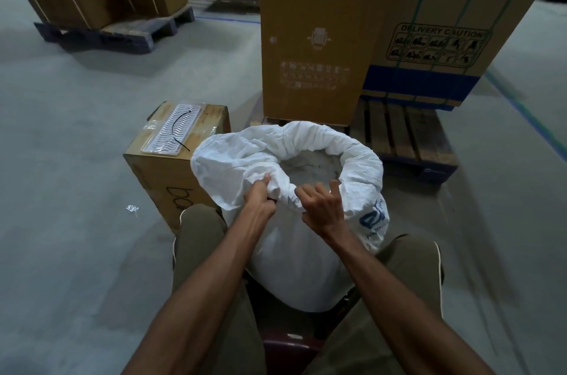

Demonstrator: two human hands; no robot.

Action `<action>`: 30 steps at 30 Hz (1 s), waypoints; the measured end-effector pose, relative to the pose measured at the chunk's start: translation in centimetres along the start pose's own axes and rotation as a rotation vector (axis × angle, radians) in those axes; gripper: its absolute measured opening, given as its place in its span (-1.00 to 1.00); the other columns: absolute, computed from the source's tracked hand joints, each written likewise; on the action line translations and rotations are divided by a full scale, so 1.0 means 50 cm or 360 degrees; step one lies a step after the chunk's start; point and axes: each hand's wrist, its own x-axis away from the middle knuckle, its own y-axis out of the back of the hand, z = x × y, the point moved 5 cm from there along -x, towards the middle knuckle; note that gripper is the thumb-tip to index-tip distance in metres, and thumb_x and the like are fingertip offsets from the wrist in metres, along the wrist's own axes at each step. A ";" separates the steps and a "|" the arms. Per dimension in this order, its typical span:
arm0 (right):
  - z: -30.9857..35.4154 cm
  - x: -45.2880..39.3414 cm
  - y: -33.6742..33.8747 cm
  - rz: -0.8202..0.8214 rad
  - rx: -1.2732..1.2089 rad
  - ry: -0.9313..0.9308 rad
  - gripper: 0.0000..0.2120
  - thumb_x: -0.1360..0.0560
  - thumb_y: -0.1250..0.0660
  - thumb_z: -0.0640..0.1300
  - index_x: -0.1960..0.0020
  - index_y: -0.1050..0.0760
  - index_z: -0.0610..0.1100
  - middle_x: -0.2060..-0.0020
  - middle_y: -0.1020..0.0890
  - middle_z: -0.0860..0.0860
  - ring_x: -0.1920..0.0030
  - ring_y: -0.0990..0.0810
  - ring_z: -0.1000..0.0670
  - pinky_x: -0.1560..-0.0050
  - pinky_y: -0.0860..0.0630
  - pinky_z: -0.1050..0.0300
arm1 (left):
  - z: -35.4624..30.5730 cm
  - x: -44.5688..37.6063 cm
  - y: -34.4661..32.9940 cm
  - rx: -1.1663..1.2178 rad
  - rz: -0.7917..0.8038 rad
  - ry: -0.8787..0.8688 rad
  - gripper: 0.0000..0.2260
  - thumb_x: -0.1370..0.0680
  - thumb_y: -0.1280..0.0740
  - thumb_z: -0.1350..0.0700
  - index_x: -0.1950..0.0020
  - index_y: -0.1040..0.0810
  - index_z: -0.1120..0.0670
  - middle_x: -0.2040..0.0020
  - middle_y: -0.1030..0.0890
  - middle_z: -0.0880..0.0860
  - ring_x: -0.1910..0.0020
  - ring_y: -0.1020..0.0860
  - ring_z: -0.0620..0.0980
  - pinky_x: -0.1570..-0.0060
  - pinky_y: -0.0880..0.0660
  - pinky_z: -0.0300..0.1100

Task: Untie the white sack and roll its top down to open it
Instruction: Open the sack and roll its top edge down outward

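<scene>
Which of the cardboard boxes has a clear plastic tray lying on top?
The small box just left of the white sack. It carries the ribbed tray with a black tie; the tall boxes behind on pallets carry none.

1. Dim, cool, even light fills the view; no glare shows.
2. Soft shadows lie on the grey concrete floor (76,116).
3. Wide-angle bending tilts the tall brown cardboard boxes (319,37) near the edges.
4. Slight blur softens the right edge.
</scene>
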 end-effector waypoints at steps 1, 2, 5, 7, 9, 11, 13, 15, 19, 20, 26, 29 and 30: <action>-0.002 -0.001 0.000 0.0033 -0.0017 -0.0017 -0.63 -0.07 -0.35 -0.30 0.16 -0.47 -0.03 0.32 -0.52 0.03 0.30 -0.51 -0.15 0.05 -0.33 -0.06 | -0.002 -0.002 -0.010 -0.0001 0.0027 0.0023 -0.78 -0.66 -0.28 0.04 -0.22 -0.49 0.15 -0.17 -0.56 0.08 -0.05 -0.57 0.01 -0.15 -0.52 -0.10; -0.008 -0.005 0.003 0.0107 -0.0075 -0.0064 -0.63 -0.09 -0.37 -0.26 0.13 -0.46 -0.03 0.29 -0.52 0.04 0.28 -0.53 -0.15 0.05 -0.32 -0.06 | -0.005 0.000 -0.018 0.0083 0.0004 0.0033 -0.84 -0.68 -0.24 0.06 -0.10 -0.52 0.14 -0.08 -0.57 0.08 0.07 -0.57 -0.01 -0.08 -0.52 -0.09; -0.036 -0.026 0.009 0.0481 -0.0332 -0.0260 -0.55 -0.17 -0.43 0.05 0.01 -0.37 -0.02 0.13 -0.49 0.07 0.10 -0.54 -0.08 -0.06 -0.31 -0.10 | -0.015 0.003 -0.019 0.0297 -0.0141 0.0034 -0.78 -0.61 -0.28 0.05 0.18 -0.53 0.11 0.22 -0.54 0.07 0.28 -0.52 0.03 0.19 -0.51 -0.10; -0.039 -0.038 0.012 0.0826 -0.0658 -0.0324 -0.33 -0.16 -0.47 0.23 -0.18 -0.38 0.01 -0.06 -0.53 0.08 -0.06 -0.52 -0.05 -0.18 -0.29 -0.14 | -0.019 0.019 -0.024 0.0308 -0.0148 0.0037 -0.90 -0.40 -0.24 0.11 0.19 -0.51 0.10 0.21 -0.51 0.11 0.21 -0.53 0.12 0.09 -0.50 -0.07; -0.031 -0.050 0.018 0.1067 -0.0808 -0.0311 -0.21 -0.18 -0.50 0.25 -0.35 -0.40 0.08 -0.21 -0.58 0.09 -0.17 -0.54 -0.04 -0.21 -0.27 -0.11 | -0.021 0.037 -0.023 0.0223 -0.0185 0.0036 -0.83 -0.29 -0.21 0.09 0.18 -0.47 0.12 0.17 -0.51 0.12 0.10 -0.54 0.17 -0.01 -0.50 -0.03; -0.015 -0.063 0.023 0.1246 -0.0966 -0.0262 -0.24 -0.27 -0.55 0.19 -0.42 -0.45 0.05 -0.28 -0.60 0.07 -0.25 -0.55 -0.05 -0.17 -0.33 -0.02 | -0.029 0.049 -0.024 0.0177 -0.0070 0.0013 -0.84 -0.43 -0.18 0.07 0.16 -0.45 0.14 0.19 -0.51 0.13 0.14 -0.53 0.17 0.02 -0.50 -0.05; 0.001 -0.072 0.023 0.1378 -0.1284 -0.0314 -0.29 -0.37 -0.54 0.18 -0.44 -0.48 -0.04 -0.30 -0.58 0.05 -0.25 -0.56 -0.04 -0.18 -0.43 0.06 | -0.033 0.045 -0.018 0.0109 0.0041 0.0007 -0.77 -0.42 -0.18 0.01 0.09 -0.46 0.15 0.09 -0.50 0.16 0.06 -0.52 0.20 -0.05 -0.50 0.00; 0.008 -0.079 0.020 0.1252 -0.1405 -0.0353 -0.50 -0.36 -0.54 0.21 -0.19 -0.62 -0.04 -0.04 -0.66 0.06 -0.01 -0.62 0.02 0.05 -0.47 0.14 | -0.039 0.043 -0.013 0.0124 0.0192 0.0005 -0.71 -0.44 -0.18 -0.01 0.02 -0.51 0.18 0.08 -0.53 0.17 0.05 -0.53 0.20 -0.09 -0.51 0.05; -0.007 -0.065 0.003 0.0604 -0.1158 -0.0529 -0.72 -0.21 -0.47 0.09 0.33 -0.48 -0.09 0.47 -0.54 0.05 0.42 -0.54 0.01 0.41 -0.45 0.01 | -0.053 0.042 -0.027 -0.0030 0.0450 0.0030 -0.62 -0.55 -0.22 0.02 -0.20 -0.52 0.28 0.06 -0.57 0.21 0.09 -0.58 0.13 -0.04 -0.52 0.03; -0.007 -0.056 0.006 0.0484 -0.1062 -0.0548 -0.73 -0.19 -0.45 0.03 0.34 -0.42 -0.11 0.49 -0.50 0.04 0.42 -0.53 -0.04 0.43 -0.43 0.01 | -0.051 0.037 -0.031 -0.0079 0.0456 0.0058 -0.58 -0.55 -0.26 0.02 -0.27 -0.51 0.30 0.02 -0.60 0.24 0.06 -0.60 0.16 -0.07 -0.53 0.04; 0.060 -0.012 -0.003 0.0159 -0.0256 -0.0192 -0.72 -0.07 -0.42 -0.30 0.29 -0.47 -0.06 0.45 -0.54 -0.01 0.44 -0.54 -0.14 0.34 -0.22 0.13 | -0.047 0.012 -0.010 -0.0175 -0.0159 -0.0019 -0.41 -0.38 -0.50 -0.10 -0.30 -0.49 0.17 -0.15 -0.62 0.18 -0.08 -0.64 0.21 -0.20 -0.58 0.15; 0.075 0.006 -0.004 0.0084 -0.0162 -0.0101 -0.68 -0.07 -0.40 -0.34 0.26 -0.48 -0.04 0.41 -0.53 0.00 0.43 -0.54 -0.13 0.32 -0.28 0.11 | -0.034 -0.003 -0.016 -0.0136 -0.0169 -0.0016 -0.52 -0.60 -0.34 -0.08 -0.38 -0.48 0.21 -0.30 -0.58 0.19 -0.24 -0.59 0.23 -0.29 -0.53 0.14; 0.066 0.005 -0.004 0.0097 -0.0237 -0.0138 -0.69 -0.08 -0.41 -0.31 0.26 -0.46 -0.04 0.40 -0.53 0.00 0.41 -0.56 -0.14 0.30 -0.31 0.10 | -0.034 0.006 -0.028 -0.0168 -0.0071 -0.0021 -0.53 -0.65 -0.23 -0.07 -0.46 -0.44 0.18 -0.37 -0.55 0.18 -0.32 -0.55 0.22 -0.34 -0.48 0.12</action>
